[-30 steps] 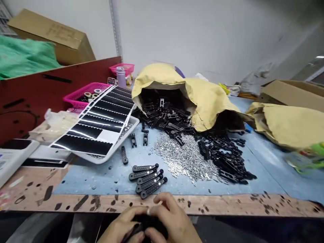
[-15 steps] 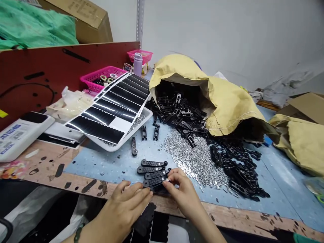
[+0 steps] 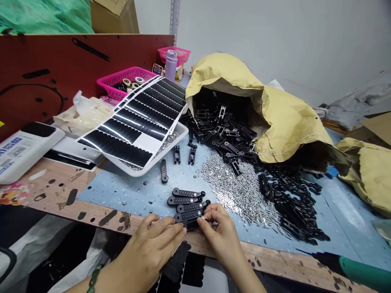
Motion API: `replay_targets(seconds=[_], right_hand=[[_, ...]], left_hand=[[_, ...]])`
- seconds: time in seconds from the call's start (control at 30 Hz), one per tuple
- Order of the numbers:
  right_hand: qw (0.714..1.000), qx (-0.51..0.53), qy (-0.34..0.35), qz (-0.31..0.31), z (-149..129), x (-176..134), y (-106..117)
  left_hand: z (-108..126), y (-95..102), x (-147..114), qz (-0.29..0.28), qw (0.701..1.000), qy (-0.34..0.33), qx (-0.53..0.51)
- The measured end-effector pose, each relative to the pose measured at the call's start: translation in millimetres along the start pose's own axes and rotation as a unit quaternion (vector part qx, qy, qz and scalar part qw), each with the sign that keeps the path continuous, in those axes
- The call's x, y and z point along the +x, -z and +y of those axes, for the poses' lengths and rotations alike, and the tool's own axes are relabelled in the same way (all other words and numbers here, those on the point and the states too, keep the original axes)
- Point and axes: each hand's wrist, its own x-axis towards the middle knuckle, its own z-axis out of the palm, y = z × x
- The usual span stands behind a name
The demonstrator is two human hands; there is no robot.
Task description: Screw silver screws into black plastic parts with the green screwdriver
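Note:
Several black plastic arms [image 3: 187, 200] with latticed sides lie stacked at the front of the blue mat. My left hand [image 3: 155, 240] is closed at the left end of the nearest, lowest arm [image 3: 193, 223], its fingers covering that end. At the other end, my right hand [image 3: 221, 228] pinches the same arm between thumb and fingers; a small pale spot shows at the thumb tip, too small to name. Below my left hand, a black scalloped-edge sheet [image 3: 175, 262] shows. Just beyond the stack lies another single arm [image 3: 164, 171].
Loose silver screws and nuts [image 3: 241, 191] are heaped right of the stack, beside piled black parts [image 3: 287, 199]. A yellow paper sack [image 3: 287, 118] spills more parts. Black sticker sheets [image 3: 134, 118] cover a white tray [image 3: 134, 173]. A green-handled tool [image 3: 363, 266] sits front right.
The camera view has shifted slightly, and the green-handled tool shows more at the right. Both hands stay at the lowest arm with almost the same grip.

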Motion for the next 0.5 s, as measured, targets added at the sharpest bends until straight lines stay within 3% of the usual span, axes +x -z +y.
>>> replay_targets(seconds=[0.2,0.3,0.37,0.43,0.5], right_hand=[[0.995,-0.093,0.027,0.007,5,0,-2],[0.972,-0.226,0.058,0.015,7,0,2],[0.954,-0.285,0.073,0.054,5,-1,6],[0.953,-0.266,0.107,0.099,-2,-4,10],[0.97,-0.178,0.155,0.06,-12,-10,12]], left_hand=[[2,-7.2,3,0.006,1.0,0.018,0.005],[2,-8.8,5,0.002,1.0,0.023,0.001],[1,-5.0,6,-0.016,0.999,0.034,-0.021],[0,2.4,8,-0.045,0.996,0.056,-0.055],[0,10.8,10,-0.086,0.989,0.073,-0.096]])
